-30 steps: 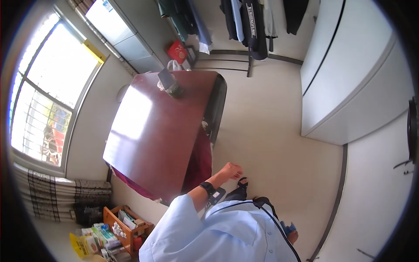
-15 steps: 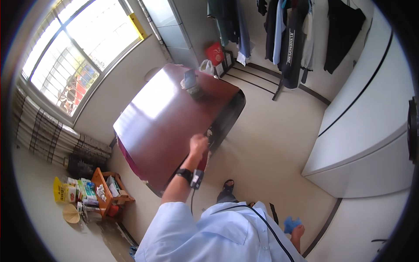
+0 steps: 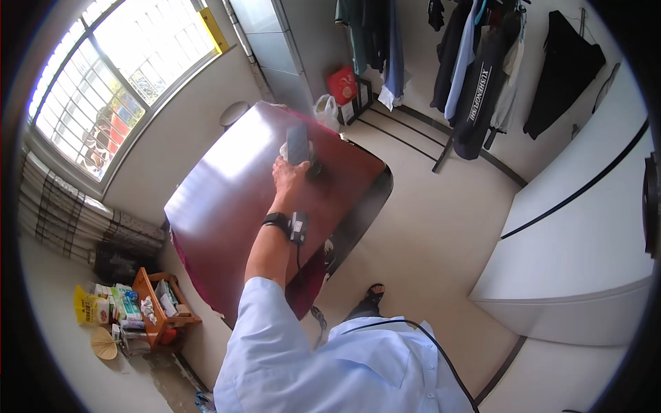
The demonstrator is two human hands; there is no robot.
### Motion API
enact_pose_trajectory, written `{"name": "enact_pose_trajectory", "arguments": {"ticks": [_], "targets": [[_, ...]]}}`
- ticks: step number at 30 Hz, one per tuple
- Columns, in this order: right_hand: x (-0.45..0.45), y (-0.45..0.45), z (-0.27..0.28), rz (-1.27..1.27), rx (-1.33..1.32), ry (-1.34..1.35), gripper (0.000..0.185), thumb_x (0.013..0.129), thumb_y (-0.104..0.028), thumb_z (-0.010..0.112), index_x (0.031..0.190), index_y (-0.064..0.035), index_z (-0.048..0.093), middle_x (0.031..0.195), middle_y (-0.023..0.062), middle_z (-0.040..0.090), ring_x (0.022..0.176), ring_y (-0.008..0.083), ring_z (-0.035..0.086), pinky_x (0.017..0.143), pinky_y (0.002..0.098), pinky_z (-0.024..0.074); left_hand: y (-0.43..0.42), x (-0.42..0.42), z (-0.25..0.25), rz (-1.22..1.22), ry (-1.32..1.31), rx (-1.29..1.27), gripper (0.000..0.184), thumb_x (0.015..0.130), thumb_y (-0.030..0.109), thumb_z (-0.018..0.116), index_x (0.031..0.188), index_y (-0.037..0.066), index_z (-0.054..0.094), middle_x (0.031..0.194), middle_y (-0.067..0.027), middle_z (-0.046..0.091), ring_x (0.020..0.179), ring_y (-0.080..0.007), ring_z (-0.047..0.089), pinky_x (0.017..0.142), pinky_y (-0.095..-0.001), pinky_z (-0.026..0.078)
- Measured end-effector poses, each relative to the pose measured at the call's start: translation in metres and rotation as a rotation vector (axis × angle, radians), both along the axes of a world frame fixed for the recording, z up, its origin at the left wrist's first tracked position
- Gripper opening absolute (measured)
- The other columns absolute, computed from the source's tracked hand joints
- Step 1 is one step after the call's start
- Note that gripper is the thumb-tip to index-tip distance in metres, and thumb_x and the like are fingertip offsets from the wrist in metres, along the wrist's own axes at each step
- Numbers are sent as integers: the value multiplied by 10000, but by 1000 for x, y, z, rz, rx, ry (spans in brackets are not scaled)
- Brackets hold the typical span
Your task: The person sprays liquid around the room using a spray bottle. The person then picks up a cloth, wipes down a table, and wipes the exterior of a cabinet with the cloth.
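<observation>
My left hand (image 3: 289, 173), with a black band and a small grey device on the wrist, reaches over the dark red tabletop (image 3: 241, 213). Its fingers are closed at the lower end of a dark grey, phone-like rectangular object (image 3: 297, 143), which stands up from the hand. A round, pale-and-dark item (image 3: 315, 165) is partly hidden behind the hand and this object. My right hand is out of view.
Clothes hang on a rack (image 3: 406, 141) at the back. A white bag (image 3: 326, 111) and a red item (image 3: 341, 85) are beyond the table. White cabinets (image 3: 558, 261) stand right; a wooden stand (image 3: 155, 303) is lower left.
My left hand has moved forward over the table to the phone-like object and closed on it. My right hand, with a blue cloth, has left the view.
</observation>
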State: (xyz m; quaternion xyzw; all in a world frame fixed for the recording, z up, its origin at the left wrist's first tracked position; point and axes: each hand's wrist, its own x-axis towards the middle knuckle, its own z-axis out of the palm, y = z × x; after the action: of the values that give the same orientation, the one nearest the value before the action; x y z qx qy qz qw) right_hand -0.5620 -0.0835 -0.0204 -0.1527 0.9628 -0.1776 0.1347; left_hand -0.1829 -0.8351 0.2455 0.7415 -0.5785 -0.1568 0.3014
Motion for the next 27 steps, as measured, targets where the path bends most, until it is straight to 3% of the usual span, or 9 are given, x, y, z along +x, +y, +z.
{"name": "enact_pose_trajectory", "arguments": {"ticks": [9,15,21,25,26,27], "targets": [[-8,-84,6,50,30,-15,375,971,-248,407,956,73,602,934,312,625,904,497,584,782,564,439,-49,-22,5,-40,-270,76,948,673,428,787,1376,-50,368,1293,-250,503,1232,-409,477,1037,-447,426],[-15,-101,-1,99,25,-13,376,971,-251,407,950,70,601,933,314,622,901,498,582,777,565,437,-63,-19,14,-16,-261,191,929,648,444,772,1344,-53,409,1282,-246,514,1228,-405,479,1028,-432,432],[-19,-131,5,139,6,-46,373,964,-253,412,916,76,582,926,325,613,891,508,573,760,561,434,-74,-5,25,53,-16,215,821,624,404,765,1255,-54,510,1259,-259,540,1206,-373,532,1023,-417,447],[-33,-162,5,171,2,-55,370,962,-250,413,915,76,581,926,324,614,891,509,572,760,559,434,-72,2,49,4,228,252,869,606,354,776,1235,-162,471,1136,-301,610,1039,-330,647,886,-362,512],[-34,-169,6,180,1,-54,370,962,-250,413,915,76,580,926,323,614,891,509,572,760,559,435,-81,10,32,5,279,161,793,634,336,755,1167,-199,511,976,-256,665,877,-292,683,787,-333,531],[-37,-176,5,188,5,-54,369,962,-249,413,915,76,580,926,323,614,891,509,572,760,558,435,-85,18,13,28,376,72,753,647,338,751,1134,-195,536,943,-230,668,845,-283,679,771,-332,532]]}}
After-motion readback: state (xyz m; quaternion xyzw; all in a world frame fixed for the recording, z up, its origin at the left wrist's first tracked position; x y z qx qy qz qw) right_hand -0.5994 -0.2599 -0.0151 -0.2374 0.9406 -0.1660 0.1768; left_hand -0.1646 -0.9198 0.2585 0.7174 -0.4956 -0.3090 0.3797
